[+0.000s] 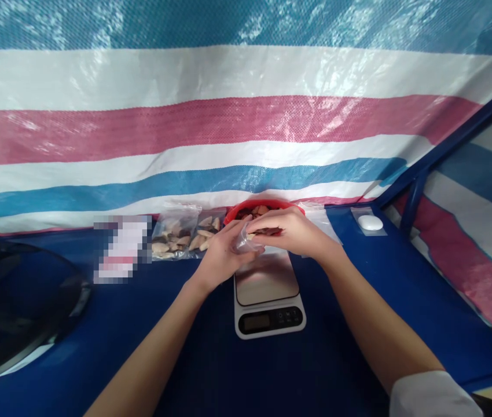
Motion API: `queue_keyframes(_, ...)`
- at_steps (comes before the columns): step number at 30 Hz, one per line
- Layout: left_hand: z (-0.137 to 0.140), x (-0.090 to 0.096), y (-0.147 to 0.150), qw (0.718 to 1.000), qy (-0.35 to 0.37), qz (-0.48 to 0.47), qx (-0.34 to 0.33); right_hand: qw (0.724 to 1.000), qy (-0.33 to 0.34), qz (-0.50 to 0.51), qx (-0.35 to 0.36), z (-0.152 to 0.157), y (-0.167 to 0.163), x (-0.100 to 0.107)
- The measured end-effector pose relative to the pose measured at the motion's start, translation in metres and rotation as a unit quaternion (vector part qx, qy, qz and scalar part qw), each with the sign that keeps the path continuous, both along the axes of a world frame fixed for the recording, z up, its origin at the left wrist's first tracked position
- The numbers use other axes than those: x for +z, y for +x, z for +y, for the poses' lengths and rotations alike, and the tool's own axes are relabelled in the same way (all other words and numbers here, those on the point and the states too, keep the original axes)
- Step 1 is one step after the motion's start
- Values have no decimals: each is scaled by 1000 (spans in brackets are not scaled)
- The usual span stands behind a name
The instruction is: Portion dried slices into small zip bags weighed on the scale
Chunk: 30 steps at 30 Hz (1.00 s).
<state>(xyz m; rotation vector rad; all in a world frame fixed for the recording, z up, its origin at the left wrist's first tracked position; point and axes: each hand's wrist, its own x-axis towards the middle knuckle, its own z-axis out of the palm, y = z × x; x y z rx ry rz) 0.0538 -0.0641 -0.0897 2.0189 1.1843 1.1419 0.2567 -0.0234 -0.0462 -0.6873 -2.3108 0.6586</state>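
My left hand (222,255) grips a small clear plastic bag (246,242) just above the far edge of a white digital kitchen scale (267,295) with a steel platform. My right hand (289,230) is closed on some brown pieces (267,231) at the bag's mouth, right in front of a red bowl (267,204) holding more brown and pale pieces. The two hands touch over the bag. Nothing lies on the scale's platform.
Filled clear bags (185,231) of pale and brown pieces lie left of the bowl. A blurred white-pink patch (120,246) sits further left. A white oval object (370,222) rests at the back right. A dark rounded object (15,301) fills the left. A striped tarp (228,116) walls the blue table (337,347).
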Motion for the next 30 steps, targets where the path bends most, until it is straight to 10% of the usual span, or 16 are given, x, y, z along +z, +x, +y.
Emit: queue_keyframes(30, 0, -5, 2, 1000, 9, -6, 15, 997, -60, -24, -35, -6, -6, 2)
